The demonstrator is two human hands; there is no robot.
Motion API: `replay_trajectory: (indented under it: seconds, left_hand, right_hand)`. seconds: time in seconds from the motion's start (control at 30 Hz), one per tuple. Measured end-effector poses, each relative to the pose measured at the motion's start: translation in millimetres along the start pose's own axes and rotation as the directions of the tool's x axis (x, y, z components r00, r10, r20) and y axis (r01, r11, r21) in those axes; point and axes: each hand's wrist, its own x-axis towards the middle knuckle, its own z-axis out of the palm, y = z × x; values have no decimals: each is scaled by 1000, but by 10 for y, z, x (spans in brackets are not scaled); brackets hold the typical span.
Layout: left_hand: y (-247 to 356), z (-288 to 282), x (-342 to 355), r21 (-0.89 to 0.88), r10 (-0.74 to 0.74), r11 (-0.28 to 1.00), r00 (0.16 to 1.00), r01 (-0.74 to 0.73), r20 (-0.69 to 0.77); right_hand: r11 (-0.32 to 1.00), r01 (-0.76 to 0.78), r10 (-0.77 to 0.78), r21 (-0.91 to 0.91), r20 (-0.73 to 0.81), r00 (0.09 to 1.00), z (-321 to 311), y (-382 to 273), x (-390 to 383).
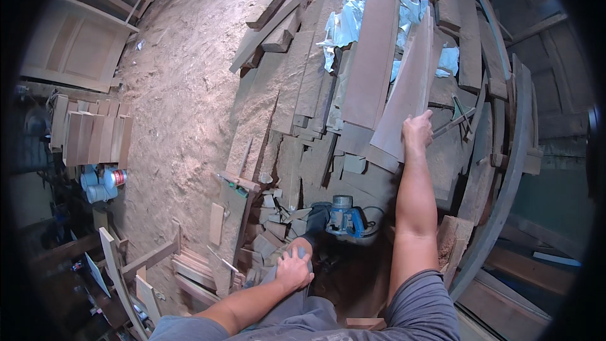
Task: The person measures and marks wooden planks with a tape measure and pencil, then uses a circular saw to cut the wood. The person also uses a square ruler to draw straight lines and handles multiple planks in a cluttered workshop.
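My right hand (418, 129) grips the right edge of a long, thin wooden board (404, 98) near its close end. The board lies tilted over the pile, its far end reaching away from me. Left of it lies a wider, flat reddish-brown board (371, 57), with crumpled pale blue sheeting (344, 22) around its far end. My left hand (293, 269) rests on my grey-trousered knee, fingers spread over it and holding nothing. Between my knee and my right arm stands a blue power tool, apparently a router (344, 220), with a dark cable beside it.
Dusty planks (278, 88) are stacked beneath the boards. Wood offcuts (271, 233) lie near my left knee. A green-and-metal square-like tool (461, 117) sits right of my right hand. Shavings cover the floor (177, 120) at left, near stacked wooden pieces (98, 136) and paint tins (98, 183).
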Motion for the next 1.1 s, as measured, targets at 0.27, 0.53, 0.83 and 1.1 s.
replay_trajectory:
  seconds: [0.27,0.53,0.83,1.1]
  left_hand:
    - [1,-58,26,-23,13,1000,1000,-13,13]
    - [-53,46,6,-70,3,998,998,-7,-64]
    - [0,-48,-1,-22,-1,1000,1000,1,-21]
    - [-11,-8,-19,-13,6,1000,999,-6,-43]
  right_hand:
    - [909,106,-80,403,-83,993,151,542,433]
    - [684,304,-116,663,-313,943,381,387,-149]
    - [485,509,-58,711,-554,830,396,351,-409]
    - [574,466,-154,673,-470,869,637,573,-572]
